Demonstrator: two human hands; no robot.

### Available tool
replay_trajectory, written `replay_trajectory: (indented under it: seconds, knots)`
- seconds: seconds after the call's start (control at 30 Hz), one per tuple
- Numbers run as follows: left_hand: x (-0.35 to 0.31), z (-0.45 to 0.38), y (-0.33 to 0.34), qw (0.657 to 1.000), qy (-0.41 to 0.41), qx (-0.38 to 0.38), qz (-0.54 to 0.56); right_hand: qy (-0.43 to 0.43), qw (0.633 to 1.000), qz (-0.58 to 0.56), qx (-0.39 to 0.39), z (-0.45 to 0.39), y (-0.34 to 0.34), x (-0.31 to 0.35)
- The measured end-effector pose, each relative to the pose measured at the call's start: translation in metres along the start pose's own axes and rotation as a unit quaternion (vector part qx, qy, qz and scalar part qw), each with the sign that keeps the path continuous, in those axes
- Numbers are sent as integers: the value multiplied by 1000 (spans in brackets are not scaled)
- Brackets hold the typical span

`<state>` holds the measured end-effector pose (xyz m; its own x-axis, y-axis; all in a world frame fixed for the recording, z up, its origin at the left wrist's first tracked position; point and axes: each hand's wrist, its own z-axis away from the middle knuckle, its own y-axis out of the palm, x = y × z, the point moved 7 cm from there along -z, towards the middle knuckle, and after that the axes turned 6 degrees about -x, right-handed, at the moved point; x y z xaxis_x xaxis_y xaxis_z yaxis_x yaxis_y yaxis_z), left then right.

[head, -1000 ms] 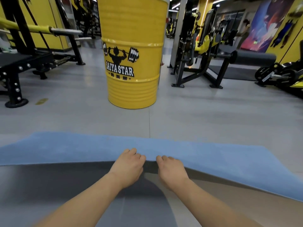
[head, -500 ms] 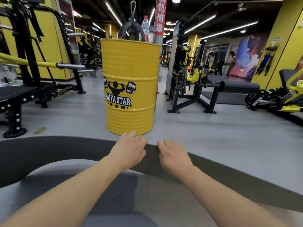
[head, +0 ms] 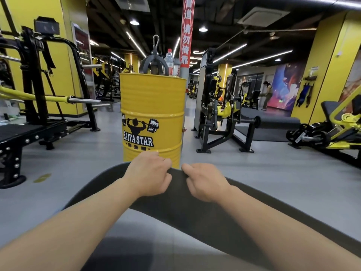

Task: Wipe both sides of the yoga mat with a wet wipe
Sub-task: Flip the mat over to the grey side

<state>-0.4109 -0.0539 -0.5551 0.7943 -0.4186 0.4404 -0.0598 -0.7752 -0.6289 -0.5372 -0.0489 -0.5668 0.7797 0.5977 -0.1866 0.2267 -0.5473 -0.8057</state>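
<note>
Two bare forearms reach forward from the bottom of the view, and both hands grip the top edge of the yoga mat (head: 195,208). The left hand (head: 149,176) has its fingers curled over the edge, knuckles up, with the thumb tucked toward the mat's near face. The right hand (head: 205,181) sits just beside it, apart by a narrow gap, with the thumb lying along the rim and the fingers folded over it. Each hand is clamped on the mat.

The mat is lifted off the floor (head: 254,173) and held up in front of the person, its dark grey face turned toward the camera. It sags away from the hands on both sides, dropping to the lower left and running off toward the lower right. No wet wipe can be seen in either hand.

Just beyond the hands stands a yellow drum (head: 152,118) marked "SAIYA STAR", with a dark metal handle attachment (head: 154,64) and a clear bottle (head: 169,62) on top. A red banner (head: 186,32) hangs behind it. A black and yellow rack (head: 39,106) stands to the left, weight machines (head: 220,114) to the right, and a person (head: 267,94) stands far off by a mural.
</note>
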Motion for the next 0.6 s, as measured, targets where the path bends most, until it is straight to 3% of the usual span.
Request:
replay_trajectory:
  seconds: [0.33,0.6]
  knots:
    - [3,11,16,992,-68,95,50,-20,1000,9,15,3,18,2]
    - [13,23,46,976,-150,153,48,144,980,134,-29,63,39,-55]
